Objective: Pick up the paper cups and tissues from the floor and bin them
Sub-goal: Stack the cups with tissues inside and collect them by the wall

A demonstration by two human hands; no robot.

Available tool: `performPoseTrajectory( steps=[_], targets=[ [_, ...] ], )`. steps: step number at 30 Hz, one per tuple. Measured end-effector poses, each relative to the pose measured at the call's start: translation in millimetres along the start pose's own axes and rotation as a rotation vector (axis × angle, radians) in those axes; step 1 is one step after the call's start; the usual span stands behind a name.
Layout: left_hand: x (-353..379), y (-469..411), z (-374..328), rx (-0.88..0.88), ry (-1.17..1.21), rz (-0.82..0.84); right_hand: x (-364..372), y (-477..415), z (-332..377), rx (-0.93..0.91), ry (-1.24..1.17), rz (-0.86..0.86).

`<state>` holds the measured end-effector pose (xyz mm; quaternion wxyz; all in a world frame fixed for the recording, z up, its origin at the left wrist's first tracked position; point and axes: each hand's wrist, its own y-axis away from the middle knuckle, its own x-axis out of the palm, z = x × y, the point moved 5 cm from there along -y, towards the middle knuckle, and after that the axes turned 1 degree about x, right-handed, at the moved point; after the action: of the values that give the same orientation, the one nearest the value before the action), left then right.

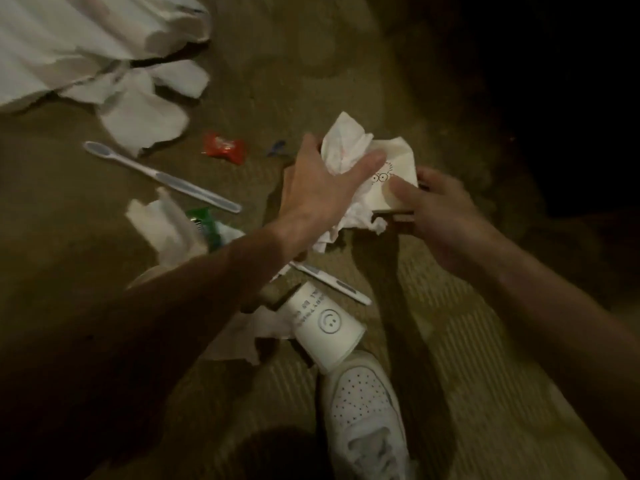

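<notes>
My left hand (318,188) grips a crumpled white tissue (343,147) above the carpet. It is pressed against a white paper item with a printed cartoon face (384,181), which my right hand (443,209) holds by its brown lower edge, thumb on top. I cannot tell whether that item is a cup or a carton. A white paper cup with a smiley (325,323) lies on its side by my white shoe (363,410). More tissues lie on the floor at upper left (145,116), at left (162,223) and under my left forearm (242,337).
Two toothbrushes lie on the carpet, one at left (159,174) and one by the cup (332,282). A red wrapper (225,148) and a green packet (204,223) are nearby. White bedding (69,39) hangs at top left. The right side is dark.
</notes>
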<state>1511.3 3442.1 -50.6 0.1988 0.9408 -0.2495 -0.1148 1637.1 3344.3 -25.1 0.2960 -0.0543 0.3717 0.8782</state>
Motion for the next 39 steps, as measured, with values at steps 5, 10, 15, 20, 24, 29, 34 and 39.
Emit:
performPoseTrajectory(
  steps=[5, 10, 15, 20, 24, 29, 34, 39],
  targets=[
    [103.5, 33.3, -44.4, 0.08, -0.006, 0.274, -96.7, 64.6, -4.1, -0.025, 0.016, -0.243],
    [167.4, 76.5, -45.6, 0.081, -0.125, 0.542, -149.2, 119.9, -25.1, -0.069, 0.101, -0.36],
    [201.9, 84.0, -55.5, 0.172, -0.277, 0.617, -174.8, 127.4, -42.5, -0.156, 0.017, -0.475],
    [224.2, 98.1, -42.6, 0.153, -0.286, 0.663, -189.1, 123.3, -57.2, -0.257, -0.014, -0.535],
    [256.9, 117.2, -45.1, 0.214, -0.283, 0.701, -224.7, 127.0, -70.9, -0.349, -0.028, -0.572],
    [303.3, 157.2, -78.2, 0.439, -0.378, 0.76, -288.0, 152.7, -89.9, -0.391, -0.091, -0.663],
    [360.6, 187.6, -138.7, 0.627, -0.353, 0.726, -359.7, 186.9, -78.4, -0.559, -0.14, -0.771],
    [438.7, 229.5, -194.7, 0.714, -0.289, 0.784, -445.9, 221.2, -71.8, -0.689, -0.166, -0.934]
  ],
)
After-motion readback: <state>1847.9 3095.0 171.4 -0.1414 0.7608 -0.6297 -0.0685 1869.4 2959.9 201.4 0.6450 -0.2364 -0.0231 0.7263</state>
